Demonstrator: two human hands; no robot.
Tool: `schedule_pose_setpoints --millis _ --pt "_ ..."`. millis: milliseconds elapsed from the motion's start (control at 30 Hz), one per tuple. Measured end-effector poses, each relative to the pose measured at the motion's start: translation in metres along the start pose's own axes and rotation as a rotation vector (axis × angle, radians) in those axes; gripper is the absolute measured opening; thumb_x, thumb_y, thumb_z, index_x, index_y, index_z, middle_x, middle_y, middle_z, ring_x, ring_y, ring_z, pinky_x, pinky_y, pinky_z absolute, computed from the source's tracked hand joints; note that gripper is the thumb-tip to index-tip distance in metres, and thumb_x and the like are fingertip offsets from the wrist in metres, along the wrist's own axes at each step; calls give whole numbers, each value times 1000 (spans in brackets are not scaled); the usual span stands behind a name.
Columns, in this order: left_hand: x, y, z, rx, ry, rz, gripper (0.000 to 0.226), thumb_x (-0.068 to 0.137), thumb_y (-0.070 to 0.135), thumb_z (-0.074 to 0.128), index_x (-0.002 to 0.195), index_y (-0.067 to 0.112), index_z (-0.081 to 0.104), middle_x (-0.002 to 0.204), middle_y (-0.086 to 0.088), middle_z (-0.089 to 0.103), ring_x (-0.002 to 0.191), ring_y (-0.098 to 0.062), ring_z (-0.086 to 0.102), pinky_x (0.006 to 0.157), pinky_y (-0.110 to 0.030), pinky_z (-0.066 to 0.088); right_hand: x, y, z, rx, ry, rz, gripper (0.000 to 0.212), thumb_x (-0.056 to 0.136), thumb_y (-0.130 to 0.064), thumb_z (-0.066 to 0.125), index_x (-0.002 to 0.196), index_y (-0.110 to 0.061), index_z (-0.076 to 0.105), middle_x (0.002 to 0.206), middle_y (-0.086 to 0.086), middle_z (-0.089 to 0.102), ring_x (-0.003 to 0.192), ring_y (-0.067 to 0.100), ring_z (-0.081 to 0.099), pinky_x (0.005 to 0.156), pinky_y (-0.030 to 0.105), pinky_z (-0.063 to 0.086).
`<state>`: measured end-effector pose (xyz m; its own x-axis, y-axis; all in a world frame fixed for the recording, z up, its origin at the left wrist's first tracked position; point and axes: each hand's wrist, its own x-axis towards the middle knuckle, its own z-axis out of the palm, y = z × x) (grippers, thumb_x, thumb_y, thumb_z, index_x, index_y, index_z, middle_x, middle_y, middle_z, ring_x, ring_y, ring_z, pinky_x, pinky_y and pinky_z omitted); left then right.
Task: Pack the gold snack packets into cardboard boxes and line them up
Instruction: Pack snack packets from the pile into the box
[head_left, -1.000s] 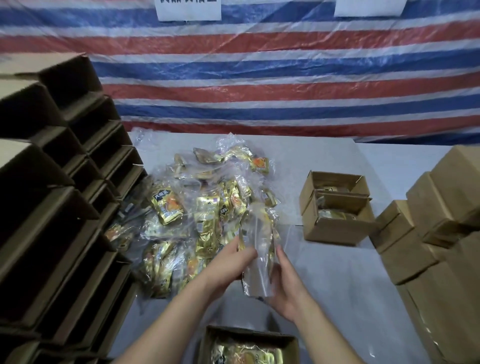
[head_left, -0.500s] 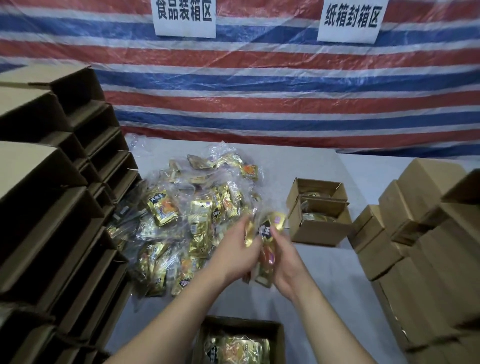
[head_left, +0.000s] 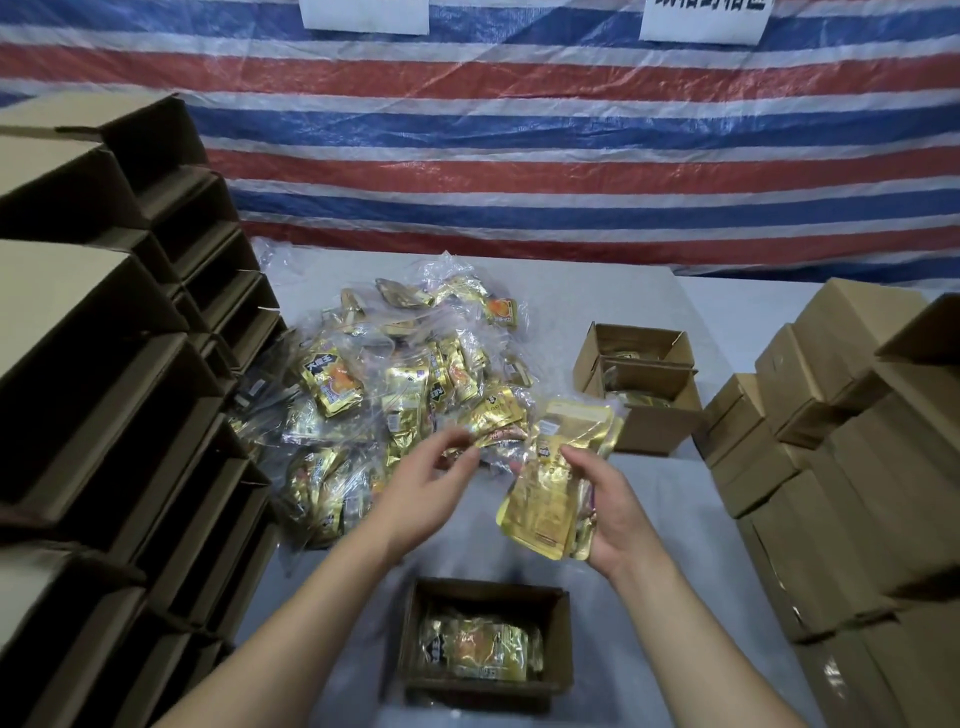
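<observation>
Gripping gold packets (head_left: 553, 483) in right hand (head_left: 613, 506), left hand (head_left: 431, 483) loosely spread.
Light, slick, floppy foil; hold the edges, box (head_left: 415, 644) at six o'clock.

Red, white and blue striped plastic tarpaulin (head_left: 571, 171) hangs as back wall, creased, faint sheen. Two white paper signs (head_left: 363, 15) fixed along its top edge, cut off by frame; right one shows partial black characters. Pale grey worktop (head_left: 597, 291) runs up to tarpaulin. Light dim, even.
</observation>
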<state>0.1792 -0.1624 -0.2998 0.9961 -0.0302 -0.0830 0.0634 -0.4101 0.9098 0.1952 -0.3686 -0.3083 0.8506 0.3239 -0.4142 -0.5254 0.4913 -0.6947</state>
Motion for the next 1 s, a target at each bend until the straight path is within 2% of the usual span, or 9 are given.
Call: schedule_pose_setpoints --millis 100,233,300,400,533,700,833,933,1000 --pt "-17 -43 -10 149 -212 -156 36 96 40 57 127 23 57 122 9 60 106 -4 56 89 -18 44 -13 9 -9 -123 -7 11 34 69 -24 77 99 -7 76 92 17 73 80 29 73 76 43 60" --pt "-41 -103 5 231 -440 -281 36 95 35 60 128 21 56 125 7 57 118 -13 54 101 -23 43 -22 35 -13 -561 -88 -13 61 63 -25 82 118 -11 61 109 13 72 97 29 69 90 45 55" --pt "-49 -123 13 156 -414 -297 15 98 25 57 112 25 62 112 3 64 110 -16 60 95 -21 46 -24 48 -15 -745 -182 26 52 66 -24 80 114 -19 62 104 3 73 97 19 69 89 34 54" --pt "-54 -132 17 42 -312 -308 16 100 19 52 100 29 64 97 5 68 94 -6 62 82 -14 47 -25 64 -18 -1100 -376 126 23 73 -26 70 96 -25 65 81 -15 64 76 -1 57 72 17 46" --pt "-51 -136 23 58 -328 -277 16 100 19 51 99 30 63 96 4 68 87 2 61 81 -14 47 -15 86 -17 -1523 -581 279 12 73 -37 56 82 -29 57 65 -15 53 63 2 47 61 20 40" --pt "-50 -138 26 40 -331 -249 14 101 19 49 102 25 61 97 6 65 88 1 59 83 -14 46 8 112 -12 -1816 -653 323 26 83 -40 51 109 -35 52 111 -1 64 97 21 58 90 35 48" --pt "-49 -142 26 49 -320 -251 13 101 23 48 108 26 59 99 6 64 91 -4 57 80 -11 44 22 135 -28 -2079 -604 340 75 91 -62 51 153 -31 22 141 13 44 129 36 46 107 43 39" --pt "-51 -143 28 36 -280 -254 12 101 27 49 101 34 59 98 6 65 87 1 58 77 -9 44 25 144 -34 -2090 -570 370 85 88 -73 43 156 -35 10 152 10 35 139 34 37 113 43 32" --pt "-52 -144 28 30 -266 -256 12 100 27 50 98 33 60 95 7 66 83 7 58 78 -11 46 23 142 -31 -1956 -518 400 79 90 -73 39 155 -35 19 155 8 34 143 32 33 117 42 28"
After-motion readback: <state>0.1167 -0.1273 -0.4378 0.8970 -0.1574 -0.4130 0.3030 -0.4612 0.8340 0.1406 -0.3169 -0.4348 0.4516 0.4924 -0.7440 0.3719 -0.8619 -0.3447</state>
